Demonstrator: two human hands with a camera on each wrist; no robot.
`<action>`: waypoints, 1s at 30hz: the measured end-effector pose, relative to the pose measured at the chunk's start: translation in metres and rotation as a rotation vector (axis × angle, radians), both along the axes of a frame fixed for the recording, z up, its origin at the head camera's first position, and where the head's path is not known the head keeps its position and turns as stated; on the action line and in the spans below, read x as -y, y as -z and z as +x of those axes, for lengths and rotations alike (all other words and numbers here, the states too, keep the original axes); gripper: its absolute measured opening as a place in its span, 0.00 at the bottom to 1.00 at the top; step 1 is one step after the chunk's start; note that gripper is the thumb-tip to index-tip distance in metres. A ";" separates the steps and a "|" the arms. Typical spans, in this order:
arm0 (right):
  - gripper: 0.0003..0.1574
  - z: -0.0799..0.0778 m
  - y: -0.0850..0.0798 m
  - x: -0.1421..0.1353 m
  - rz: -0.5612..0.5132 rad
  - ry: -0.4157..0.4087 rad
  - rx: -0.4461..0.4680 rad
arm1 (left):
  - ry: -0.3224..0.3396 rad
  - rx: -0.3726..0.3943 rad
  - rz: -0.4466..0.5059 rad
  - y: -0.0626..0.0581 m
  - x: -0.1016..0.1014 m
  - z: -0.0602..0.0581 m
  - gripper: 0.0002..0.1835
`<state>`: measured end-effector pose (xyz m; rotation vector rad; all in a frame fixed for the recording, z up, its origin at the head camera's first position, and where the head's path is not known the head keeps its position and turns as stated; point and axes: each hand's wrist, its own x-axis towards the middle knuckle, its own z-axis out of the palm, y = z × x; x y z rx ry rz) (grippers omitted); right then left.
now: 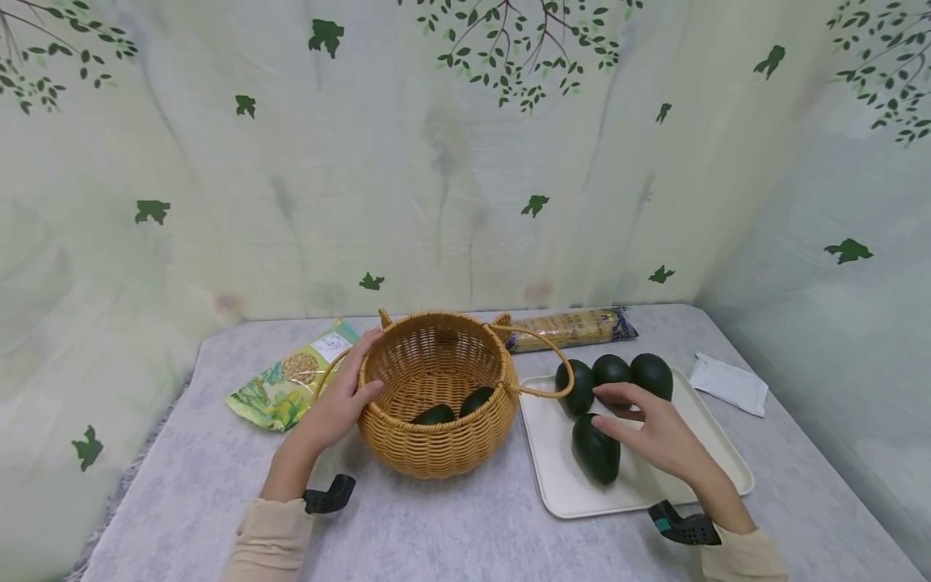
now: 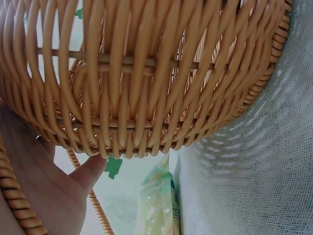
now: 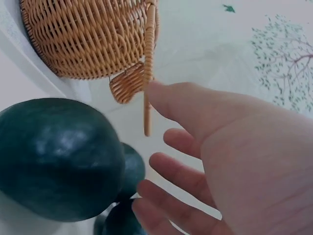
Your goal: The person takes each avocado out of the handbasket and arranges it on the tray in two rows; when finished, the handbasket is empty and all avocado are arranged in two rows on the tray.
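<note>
A round wicker basket (image 1: 436, 388) stands mid-table with two dark green avocados (image 1: 454, 406) inside. My left hand (image 1: 342, 400) holds its left rim, thumb over the edge; in the left wrist view the basket weave (image 2: 146, 78) fills the frame with my thumb (image 2: 90, 171) against it. To the right, a cream tray (image 1: 698, 436) carries several avocados: three at the back (image 1: 611, 373) and one nearer (image 1: 595, 449). My right hand (image 1: 650, 428) hovers over them, fingers spread and holding nothing. In the right wrist view the near avocado (image 3: 58, 156) lies under my fingers (image 3: 171, 166).
A green snack bag (image 1: 287, 388) lies left of the basket, a spaghetti pack (image 1: 570, 327) behind it, a white packet (image 1: 730, 383) at the far right. A leaf-printed cloth backdrop (image 1: 465, 162) closes the back and right sides. The table's grey cloth (image 1: 436, 525) shows in front.
</note>
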<state>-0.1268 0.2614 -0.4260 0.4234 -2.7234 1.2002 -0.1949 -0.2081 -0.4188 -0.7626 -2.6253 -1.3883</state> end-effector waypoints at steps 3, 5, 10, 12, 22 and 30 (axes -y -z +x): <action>0.28 -0.003 -0.009 0.002 0.017 -0.018 -0.032 | 0.001 -0.001 0.002 0.001 -0.001 -0.001 0.38; 0.28 -0.006 -0.015 0.004 0.032 -0.033 -0.051 | 0.001 -0.001 0.001 0.001 -0.001 -0.001 0.38; 0.29 -0.013 -0.032 0.012 0.063 -0.062 -0.094 | 0.000 -0.002 -0.001 -0.001 -0.001 0.000 0.38; 0.30 -0.016 -0.038 0.016 0.071 -0.069 -0.111 | 0.000 -0.001 0.000 -0.001 -0.001 0.000 0.38; 0.30 -0.032 -0.069 0.040 0.066 -0.122 -0.139 | 0.003 0.002 0.001 0.004 -0.001 0.000 0.38; 0.30 -0.044 -0.090 0.061 0.039 -0.179 -0.119 | -0.014 0.009 -0.008 0.000 0.000 0.001 0.38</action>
